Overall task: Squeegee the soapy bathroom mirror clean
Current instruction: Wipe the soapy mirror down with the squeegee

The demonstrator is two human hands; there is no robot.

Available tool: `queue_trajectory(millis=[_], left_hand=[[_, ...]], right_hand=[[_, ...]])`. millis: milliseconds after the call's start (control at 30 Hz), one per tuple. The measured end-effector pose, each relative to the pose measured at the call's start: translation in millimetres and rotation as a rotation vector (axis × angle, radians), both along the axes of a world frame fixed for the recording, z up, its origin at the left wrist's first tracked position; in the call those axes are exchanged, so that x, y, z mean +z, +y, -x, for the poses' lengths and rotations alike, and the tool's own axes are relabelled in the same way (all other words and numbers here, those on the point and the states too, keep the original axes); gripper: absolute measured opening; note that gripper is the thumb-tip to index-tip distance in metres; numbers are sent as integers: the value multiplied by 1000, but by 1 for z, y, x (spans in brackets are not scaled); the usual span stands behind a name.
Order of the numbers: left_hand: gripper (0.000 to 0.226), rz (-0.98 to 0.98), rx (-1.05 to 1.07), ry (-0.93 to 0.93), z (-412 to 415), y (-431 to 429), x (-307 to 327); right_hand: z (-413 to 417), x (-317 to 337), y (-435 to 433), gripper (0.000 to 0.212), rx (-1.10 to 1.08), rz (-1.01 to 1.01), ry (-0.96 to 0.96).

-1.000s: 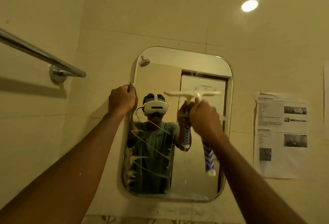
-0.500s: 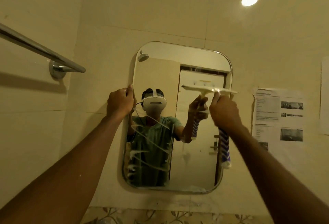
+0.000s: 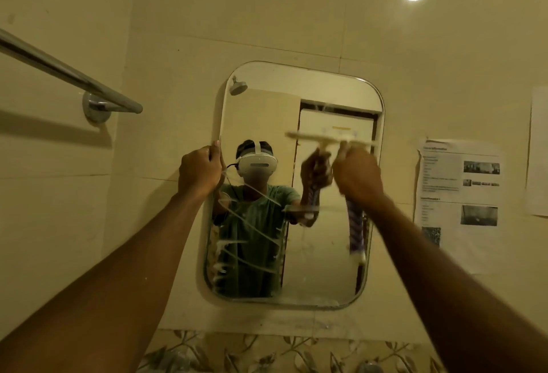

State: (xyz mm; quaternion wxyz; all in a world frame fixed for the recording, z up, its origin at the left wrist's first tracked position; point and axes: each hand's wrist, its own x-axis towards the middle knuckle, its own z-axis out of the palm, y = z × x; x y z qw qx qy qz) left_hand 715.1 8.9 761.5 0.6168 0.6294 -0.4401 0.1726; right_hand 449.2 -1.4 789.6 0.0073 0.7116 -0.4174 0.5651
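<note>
The right hand [image 3: 357,172] is clenched around the squeegee [image 3: 329,138]. Its pale blade lies across the mirror [image 3: 323,260] just above the knuckles, and the striped handle hangs below the fist. The left hand [image 3: 200,171] grips the mirror's left edge, with soap streaks [image 3: 249,233] below and to the right of it.

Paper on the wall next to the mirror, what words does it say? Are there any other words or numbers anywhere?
On the printed sheet: a heading and lines of text, all too small and blurred to read.
On the second sheet at the right edge: no writing can be made out.
On the squeegee and mirror: none.
</note>
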Motion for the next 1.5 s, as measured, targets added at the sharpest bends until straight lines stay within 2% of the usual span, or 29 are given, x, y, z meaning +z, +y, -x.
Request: queue_trajectory(millis=[100, 167, 233, 400, 533, 633, 800, 900, 967, 1067, 1167, 1233, 1333, 1500], left_hand=[[48, 5, -6, 0, -3, -1, -1], [47, 16, -4, -10, -4, -1, -1], [46, 22, -1, -12, -4, -2, -1], [53, 48, -20, -49, -10, -5, -3], [51, 17, -52, -57, -12, -2, -2], [49, 24, -50, -76, -14, -1, -2], [48, 63, -76, -102, -15, 1, -3], [49, 71, -85, -114, -15, -1, -3], [49, 69, -86, -113, -15, -1, -3], [49, 79, -84, -121, -16, -2, -4], [50, 86, -73, -133, -15, -1, -4], [51, 77, -58, -144, -14, 2, -4], [51, 68, -48, -145, -14, 5, -4], [52, 45, -50, -135, -15, 6, -3]], right_hand=[[-15, 67, -4, 48, -26, 18, -54], [-24, 75, -7, 47, -11, -1, -71], [-28, 52, -9, 43, 14, -27, -66], [-37, -58, 6, 30, 61, -68, -13], [-39, -97, 13, 40, -56, -139, 49], [-39, -60, 14, 44, -40, -165, -5], [-37, 60, 9, 41, -41, -1, -90], [-37, 83, 3, 39, -83, -18, -82], [-39, 58, 3, 41, -56, -29, -64], [-45, -21, 0, 42, -33, -49, -32], [-52, -96, 1, 44, -76, -51, -29], [-55, -121, 4, 43, -112, -75, -2], [-50, -121, 9, 43, -79, -95, 44], [-28, -55, -8, 45, -82, 9, -44]])
